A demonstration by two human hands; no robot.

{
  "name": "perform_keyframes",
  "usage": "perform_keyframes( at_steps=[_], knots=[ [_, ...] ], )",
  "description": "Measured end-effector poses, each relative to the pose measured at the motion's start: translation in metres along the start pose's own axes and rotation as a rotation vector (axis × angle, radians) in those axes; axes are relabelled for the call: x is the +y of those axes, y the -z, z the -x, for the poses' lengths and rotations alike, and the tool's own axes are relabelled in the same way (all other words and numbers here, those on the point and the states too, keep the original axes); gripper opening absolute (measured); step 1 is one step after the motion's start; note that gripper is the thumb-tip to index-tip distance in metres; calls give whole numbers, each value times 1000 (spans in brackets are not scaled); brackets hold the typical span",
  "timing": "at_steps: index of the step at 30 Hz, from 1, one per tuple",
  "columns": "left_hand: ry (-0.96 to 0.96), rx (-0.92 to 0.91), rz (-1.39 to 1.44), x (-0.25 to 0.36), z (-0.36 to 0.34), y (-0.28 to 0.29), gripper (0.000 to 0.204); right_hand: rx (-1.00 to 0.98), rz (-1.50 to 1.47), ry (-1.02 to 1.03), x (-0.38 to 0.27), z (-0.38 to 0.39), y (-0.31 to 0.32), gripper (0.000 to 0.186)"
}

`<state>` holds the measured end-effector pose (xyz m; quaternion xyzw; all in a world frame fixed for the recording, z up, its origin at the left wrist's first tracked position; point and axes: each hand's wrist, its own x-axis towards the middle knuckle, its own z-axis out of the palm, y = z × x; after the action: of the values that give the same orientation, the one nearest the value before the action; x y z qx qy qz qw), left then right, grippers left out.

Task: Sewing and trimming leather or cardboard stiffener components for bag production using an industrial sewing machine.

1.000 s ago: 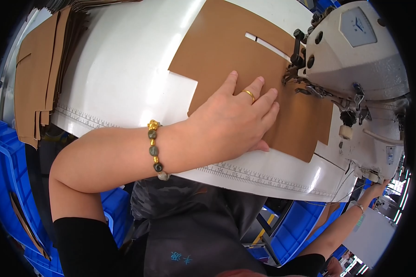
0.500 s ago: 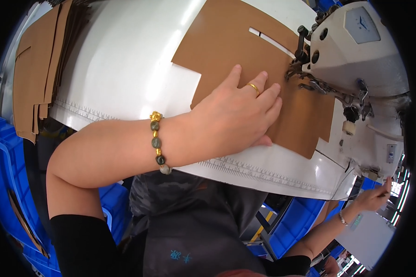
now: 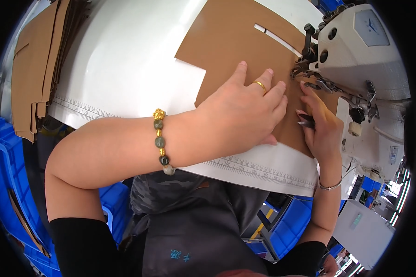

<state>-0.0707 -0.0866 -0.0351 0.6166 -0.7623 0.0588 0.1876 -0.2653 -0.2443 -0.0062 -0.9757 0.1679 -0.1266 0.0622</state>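
A flat brown panel point(image 3: 235, 41) with notched edges and a narrow white slot lies on the white sewing table point(image 3: 138, 60). My left hand point(image 3: 245, 106) rests on it, fingers spread and pressed flat. Over the panel's right part is my right hand point(image 3: 322, 122), its index finger reaching to the presser foot area of the sewing machine point(image 3: 365, 51). Tucked in its curled fingers is a small dark metal tool with a shiny tip, which looks like thread snips point(image 3: 306, 121); the rest of it is hidden in the palm.
A stack of brown panels point(image 3: 34, 64) hangs over the table's left edge. Ruler markings point(image 3: 263, 177) run along the front edge. Blue bins point(image 3: 7, 152) stand below at the left, and another blue bin point(image 3: 291, 231) at the lower right.
My right hand has come from beyond the machine's right side onto the panel, near the presser foot. The left hand stays flat on the panel; the view has shifted slightly.
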Motion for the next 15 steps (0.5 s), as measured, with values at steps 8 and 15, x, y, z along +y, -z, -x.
perform_keyframes(
  at_steps=[8, 15],
  knots=[
    [3, -14, 9, -1, -1, 0, 68, 35, 77, -72, -1, 7, 2, 33],
    [28, -35, 4, -2, 5, 0, 68, 362, 365, 266, 12, 48, 52, 12]
  ],
)
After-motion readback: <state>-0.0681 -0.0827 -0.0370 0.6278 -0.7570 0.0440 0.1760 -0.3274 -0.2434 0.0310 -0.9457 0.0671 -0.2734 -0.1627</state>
